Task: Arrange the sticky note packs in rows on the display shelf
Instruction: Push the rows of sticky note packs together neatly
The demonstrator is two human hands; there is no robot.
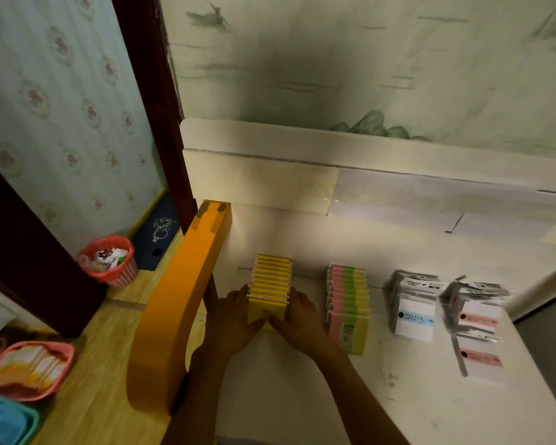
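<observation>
A row of yellow sticky note packs [272, 277] stands on edge on the white shelf [302, 380], near its left side. My left hand [238, 316] presses the row's left front corner and my right hand [297, 316] presses its right front corner, both gripping the front yellow pack [267, 308]. To the right stands a row of pink, green and yellow packs [349, 300]. Farther right are a row of white packs with blue labels [413, 303] and a looser row of white packs with pink labels [477, 322].
An orange side panel [177, 303] bounds the shelf on the left. A white back board [334, 184] rises behind. On the wooden floor at left are a red waste basket [109, 261], a pink basket [26, 367] and a blue basket [4, 422].
</observation>
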